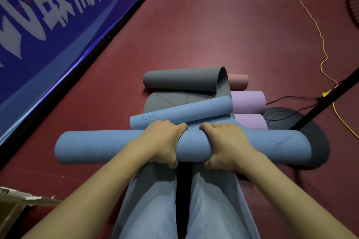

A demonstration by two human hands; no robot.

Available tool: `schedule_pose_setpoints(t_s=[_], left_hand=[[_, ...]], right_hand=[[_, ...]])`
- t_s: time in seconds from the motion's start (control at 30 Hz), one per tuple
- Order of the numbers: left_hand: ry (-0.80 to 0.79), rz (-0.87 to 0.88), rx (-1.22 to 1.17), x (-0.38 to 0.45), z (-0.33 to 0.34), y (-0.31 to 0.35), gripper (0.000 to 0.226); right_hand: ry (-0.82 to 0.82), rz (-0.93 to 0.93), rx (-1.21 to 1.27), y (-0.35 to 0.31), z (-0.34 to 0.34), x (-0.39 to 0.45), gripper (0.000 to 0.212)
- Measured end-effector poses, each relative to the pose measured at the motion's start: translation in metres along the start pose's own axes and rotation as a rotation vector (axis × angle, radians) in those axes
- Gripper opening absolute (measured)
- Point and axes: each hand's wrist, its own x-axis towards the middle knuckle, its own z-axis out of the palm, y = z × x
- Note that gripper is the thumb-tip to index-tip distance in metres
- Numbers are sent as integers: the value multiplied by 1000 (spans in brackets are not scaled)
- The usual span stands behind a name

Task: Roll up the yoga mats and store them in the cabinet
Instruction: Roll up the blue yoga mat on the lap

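Gripped at its middle by both hands: a blue roll point(101, 146), lying across the view, long axis left to right, in front of the knees. Left hand point(162, 142) curled over the roll from the left of centre, fingers over the top and far side, thumb under the near side. Right hand point(226, 144) curled the same way just right of centre, close to the left one but not touching it. Both ends of the roll free, reaching out well past the hands, the left end round and closed, the right end over a dark round base point(320, 147).

Just behind the hands, a second blue mat point(182, 112), partly rolled, axis tilted, left end nearer and right end farther. Behind it a grey mat point(182, 79), rolled at the far end, axis left to right, its flat part point(155, 101) spread toward the blue mat. To the right, a pink roll point(238, 81) farthest, then two purple rolls point(248, 102), one nearer than the other, all with axes left to right, only their right ends showing.

All on a dark red floor point(213, 25). Blue banner point(58, 15) along the left. Yellow cord point(320, 40) on the right, black pole point(328, 99) slanting up from the base. Cardboard box point(17, 205) at lower left, contents not visible. Cabinet not in view.
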Motion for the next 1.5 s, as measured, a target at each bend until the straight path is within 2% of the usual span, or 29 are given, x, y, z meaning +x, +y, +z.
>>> schedule_pose_setpoints(t_s=[0.23,0.53,0.63,0.77,0.87,0.97,1.1,1.17,1.2,1.37,1.5], left_hand=[[-88,-3,-83,-19,-3,9,70],[-186,28,-101,-80,40,15,85],[-177,69,-46,-94,47,17,83],[-134,78,-94,-101,58,20,83],[-62,52,-142,-97,66,19,85],[127,135,-140,-92,70,15,86],[434,164,-175,-104,82,19,71],[532,146,-151,-111,98,27,79],[529,130,-112,-111,105,31,86],[410,2,11,-86,118,39,100],[239,-13,-21,-72,100,28,103]], right_hand=[[-152,40,69,-8,-15,-16,71],[-193,2,35,-63,4,-73,58],[-208,17,38,-76,8,-91,59],[-244,32,34,-80,4,-89,58],[-350,26,85,-72,1,-78,64],[-487,64,168,-60,-2,-61,70],[-671,108,330,-48,-5,-35,76],[-674,99,337,-47,-2,-31,78],[-667,92,332,-47,0,-31,78],[-604,135,310,-47,2,-32,80],[-386,74,214,-44,2,-44,94]])
